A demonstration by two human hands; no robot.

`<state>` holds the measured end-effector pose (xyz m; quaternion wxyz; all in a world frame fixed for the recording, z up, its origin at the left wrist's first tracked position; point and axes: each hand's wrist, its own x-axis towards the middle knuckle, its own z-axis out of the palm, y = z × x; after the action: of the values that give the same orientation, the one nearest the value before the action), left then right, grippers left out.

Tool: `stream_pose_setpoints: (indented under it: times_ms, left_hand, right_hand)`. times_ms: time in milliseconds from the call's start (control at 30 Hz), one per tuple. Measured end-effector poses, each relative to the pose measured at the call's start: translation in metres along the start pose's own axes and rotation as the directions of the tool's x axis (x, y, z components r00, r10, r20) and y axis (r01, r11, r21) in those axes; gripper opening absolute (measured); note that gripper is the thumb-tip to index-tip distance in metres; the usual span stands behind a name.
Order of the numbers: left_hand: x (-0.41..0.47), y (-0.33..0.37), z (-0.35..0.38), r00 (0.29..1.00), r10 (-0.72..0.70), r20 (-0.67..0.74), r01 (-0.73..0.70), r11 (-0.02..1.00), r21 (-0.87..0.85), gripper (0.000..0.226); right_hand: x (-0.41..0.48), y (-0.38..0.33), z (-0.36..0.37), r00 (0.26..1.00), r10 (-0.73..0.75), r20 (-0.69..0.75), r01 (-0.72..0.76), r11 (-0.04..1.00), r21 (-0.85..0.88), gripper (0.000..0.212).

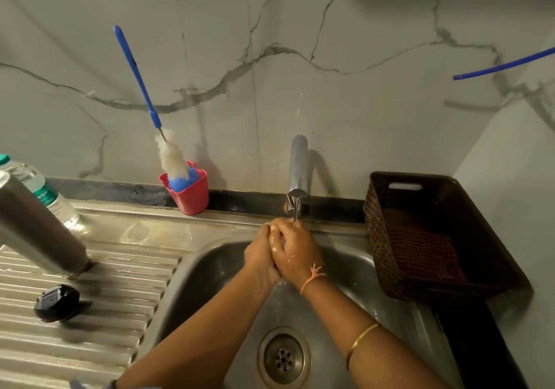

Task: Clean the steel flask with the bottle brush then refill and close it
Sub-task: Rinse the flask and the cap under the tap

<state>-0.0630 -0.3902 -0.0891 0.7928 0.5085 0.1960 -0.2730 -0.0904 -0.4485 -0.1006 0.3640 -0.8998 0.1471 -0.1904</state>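
In the head view our left hand [259, 256] and right hand [295, 250] press together, wet, under the tap [298, 172] — holding nothing, finger curl unclear. The steel flask [39, 226] stands on the ribbed drainboard [90, 343], well left of us: rigid, smooth and, we judge, slippery — best gripped mid-body. Its black cap [57, 302] lies beside it.

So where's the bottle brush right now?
In the head view, the bottle brush stands bristles-down in the red cup, left of the tap.
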Motion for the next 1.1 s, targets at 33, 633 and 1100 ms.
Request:
stream_pose_setpoints:
  times_ms: [33,633,1100]
  left_hand:
    - [0.000,-0.002,0.002,1.000,0.003,0.019,-0.003,0.999,0.039,0.032]
    - [-0.002,-0.004,-0.008,0.965,-0.144,0.220,0.095,0.971,0.218,0.039]
    - [0.003,-0.018,-0.020,0.758,0.401,0.515,-0.639,0.614,0.463,0.070]
  right_hand:
    - [0.002,0.002,-0.006,0.996,0.089,0.001,-0.089,0.995,0.054,0.035]
    - [-0.003,0.007,-0.015,0.978,0.207,0.001,-0.202,0.953,-0.224,0.053]
    - [-0.020,0.008,-0.026,0.649,0.447,0.616,-0.690,0.004,0.724,0.047]
